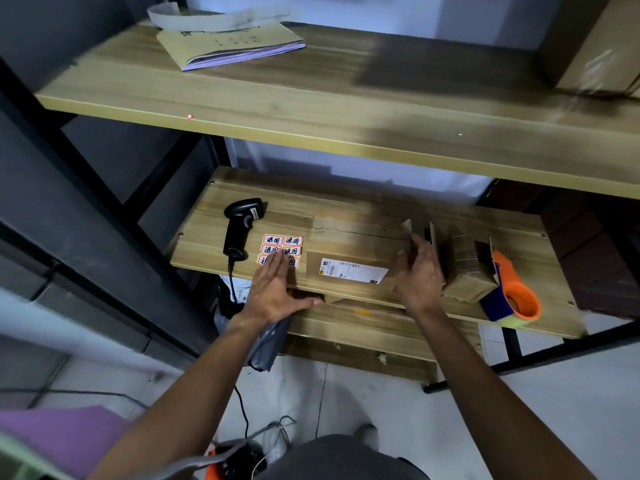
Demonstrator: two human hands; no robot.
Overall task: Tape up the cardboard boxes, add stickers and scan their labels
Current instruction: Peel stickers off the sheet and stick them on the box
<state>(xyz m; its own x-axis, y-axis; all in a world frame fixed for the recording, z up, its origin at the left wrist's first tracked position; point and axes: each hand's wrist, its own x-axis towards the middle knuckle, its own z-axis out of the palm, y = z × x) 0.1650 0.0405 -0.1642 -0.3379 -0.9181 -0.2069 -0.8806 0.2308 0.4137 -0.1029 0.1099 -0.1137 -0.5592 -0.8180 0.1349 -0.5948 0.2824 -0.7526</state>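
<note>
The cardboard box (349, 244) lies in the middle of the lower shelf (381, 202), near its front edge. A white label (353, 270) with a barcode is on the side facing the person, and a flap stands up at the box's right end. The right grip (419, 271), a bare hand, is set against that right end with the fingers pointing up beside the flap and the thumb towards the box. The hand is blurred, so I cannot tell whether it pinches the flap or only touches it. The left grip (273, 289) is open and flat, holding nothing. Its straight fingers reach over the near part of a sticker sheet (282, 241) of orange-bordered stickers with black characters, which lies just left of the box. Left of the sheet a black scanner (240, 223) lies on the shelf, its cable (231, 282) hanging over the front edge. Right of the box, just past the right grip, sits a smaller box (467, 271), tilted, with a tape dispenser (512, 296) in orange and blue beside it at the shelf's front edge. A grey plastic bag (268, 344) hangs below the left wrist. On the upper shelf (242, 95) a yellowish booklet (228, 43) lies at the left and a large carton (602, 46) stands at the far right. A small red dot (189, 116) shows on that shelf's front edge.
</note>
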